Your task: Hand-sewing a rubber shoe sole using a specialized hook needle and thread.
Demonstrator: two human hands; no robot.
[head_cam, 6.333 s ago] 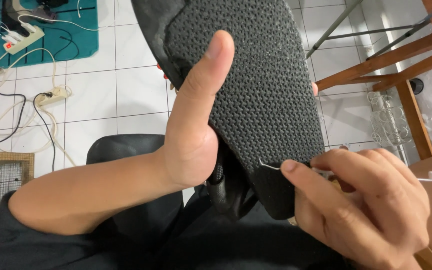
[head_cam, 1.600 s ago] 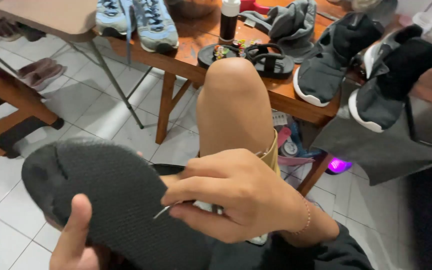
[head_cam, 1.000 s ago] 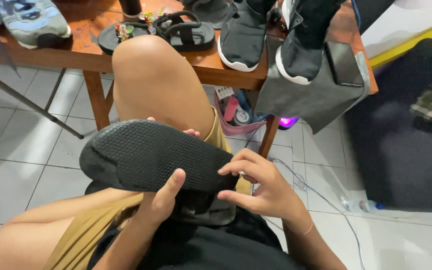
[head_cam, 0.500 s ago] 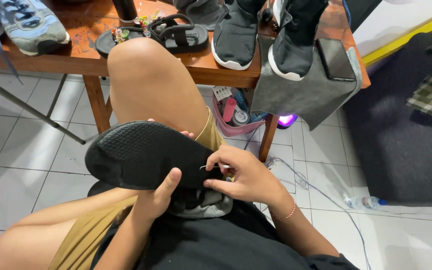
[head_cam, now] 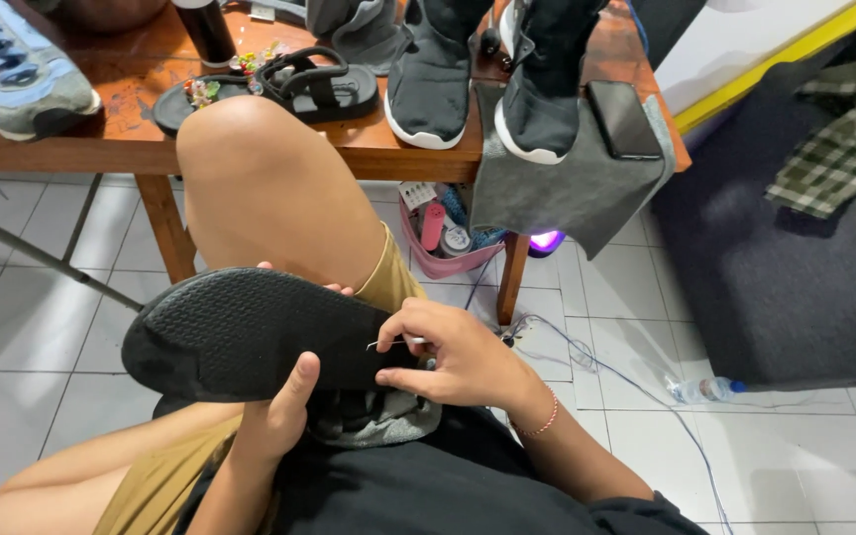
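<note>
A black shoe (head_cam: 240,332) lies sole-up across my lap, its textured sole facing the camera. My left hand (head_cam: 284,416) grips it from underneath, thumb pressed on the sole's near edge. At the heel end, my right hand (head_cam: 453,357) pinches a thin metal needle (head_cam: 388,344) against the sole's rim. The shoe's grey upper (head_cam: 374,421) bulges out below the sole. My bare raised knee (head_cam: 269,188) stands just behind the shoe.
A wooden table (head_cam: 369,149) ahead carries black sandals (head_cam: 289,89), two black sneakers (head_cam: 487,89), a blue-grey sneaker (head_cam: 22,79), a phone (head_cam: 621,119) on grey cloth. A pink basket (head_cam: 448,243) sits under it. A plastic bottle (head_cam: 705,389) and cable lie on the tiled floor; dark mattress at right.
The view swung from the sole held up close to the shoe lowered across my lap. My right hand has come to the heel edge with the needle.
</note>
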